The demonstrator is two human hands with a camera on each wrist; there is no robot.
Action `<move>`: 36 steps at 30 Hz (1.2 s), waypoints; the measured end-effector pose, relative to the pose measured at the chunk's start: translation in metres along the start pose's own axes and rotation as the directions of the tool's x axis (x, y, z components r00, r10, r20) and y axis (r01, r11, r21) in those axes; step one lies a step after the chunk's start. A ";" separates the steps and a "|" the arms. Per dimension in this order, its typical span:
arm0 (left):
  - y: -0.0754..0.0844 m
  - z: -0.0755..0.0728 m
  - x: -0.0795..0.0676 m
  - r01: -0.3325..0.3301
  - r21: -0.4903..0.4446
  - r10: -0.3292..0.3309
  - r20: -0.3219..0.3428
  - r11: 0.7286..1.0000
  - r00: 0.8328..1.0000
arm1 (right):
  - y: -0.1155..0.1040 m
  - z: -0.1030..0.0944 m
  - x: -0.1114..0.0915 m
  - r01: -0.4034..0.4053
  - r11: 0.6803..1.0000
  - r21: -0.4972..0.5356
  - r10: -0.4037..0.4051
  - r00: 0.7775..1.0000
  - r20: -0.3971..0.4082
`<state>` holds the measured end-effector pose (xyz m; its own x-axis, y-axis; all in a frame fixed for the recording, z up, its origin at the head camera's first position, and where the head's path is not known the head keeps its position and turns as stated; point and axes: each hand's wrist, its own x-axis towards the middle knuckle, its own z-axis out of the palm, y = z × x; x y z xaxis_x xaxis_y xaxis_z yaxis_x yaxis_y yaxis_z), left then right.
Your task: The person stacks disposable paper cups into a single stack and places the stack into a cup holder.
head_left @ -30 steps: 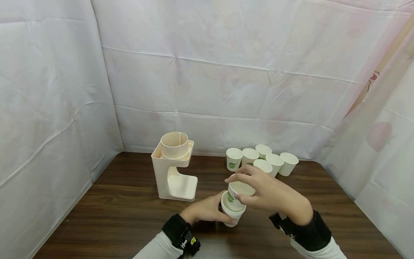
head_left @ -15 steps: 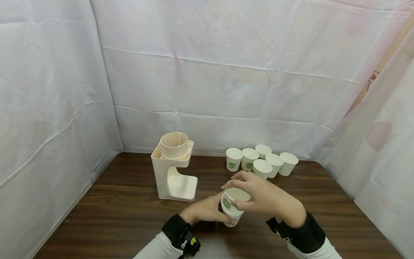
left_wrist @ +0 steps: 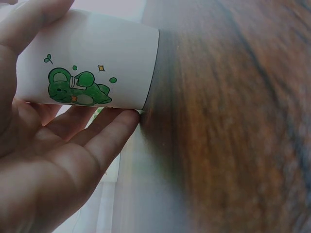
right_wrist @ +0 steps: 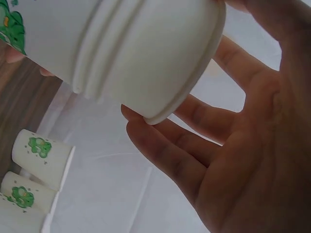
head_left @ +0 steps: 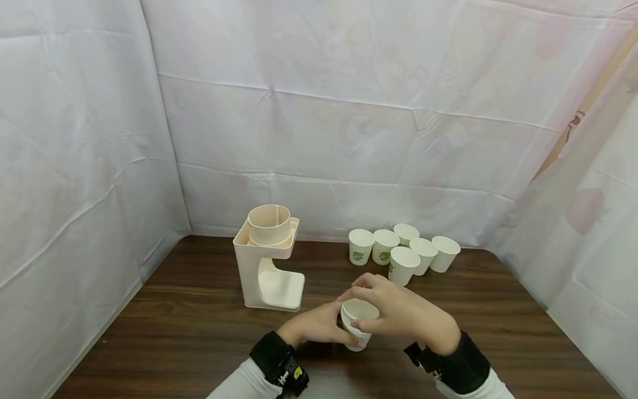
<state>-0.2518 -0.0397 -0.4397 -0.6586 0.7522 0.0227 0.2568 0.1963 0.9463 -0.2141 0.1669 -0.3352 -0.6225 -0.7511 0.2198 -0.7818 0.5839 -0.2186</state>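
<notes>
In front of me on the table stands a stack of white paper cups [head_left: 355, 344], upright, with a green cartoon animal printed on the lower cup [left_wrist: 112, 48]. My left hand [head_left: 316, 324] grips this stack low down, thumb on the near side and fingers round the far side. Into its top goes another paper cup [head_left: 360, 308], held near the rim between the thumb and fingers of my right hand [head_left: 399, 313]. Several rims [right_wrist: 92, 58] show close together in the right wrist view, with the upper part of the top cup [right_wrist: 165, 53] standing above them.
Behind my right hand several single paper cups [head_left: 402, 263] stand in a loose group. A cream-coloured plastic stand [head_left: 246, 271] with a round holder [head_left: 269, 224] on top is at left. White cloth [head_left: 319, 138] encloses the brown wooden table [head_left: 164, 332].
My right hand has come down and left with its cup, which now sits deeper in the stack. The left hand has stayed in place round the stack.
</notes>
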 end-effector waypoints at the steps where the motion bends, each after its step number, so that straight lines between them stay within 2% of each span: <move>1: 0.000 0.000 0.000 0.007 -0.002 -0.007 -0.006 1.000 1.000 | 0.000 0.001 0.000 0.000 1.000 -0.004 0.000 1.000 0.002; 8: 0.002 0.000 -0.002 0.051 0.005 -0.051 -0.035 0.999 0.998 | 0.003 0.007 -0.001 0.006 1.000 0.005 -0.006 1.000 0.016; 18: -0.001 0.001 -0.002 0.040 0.030 -0.038 -0.054 0.999 0.998 | 0.003 0.007 -0.001 -0.011 0.999 0.034 0.010 0.999 0.046; 25: 0.000 0.000 -0.003 0.038 0.013 -0.038 -0.043 0.999 0.998 | 0.006 0.009 -0.002 -0.013 0.998 0.057 0.010 0.999 0.043; 36: 0.001 0.001 -0.001 0.014 0.028 -0.013 -0.027 1.000 1.000 | 0.008 0.011 -0.002 -0.012 1.000 0.022 0.011 1.000 0.015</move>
<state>-0.2504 -0.0395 -0.4396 -0.6808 0.7322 0.0192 0.2676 0.2243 0.9371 -0.2185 0.1695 -0.3482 -0.6308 -0.7489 0.2030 -0.7734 0.5858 -0.2422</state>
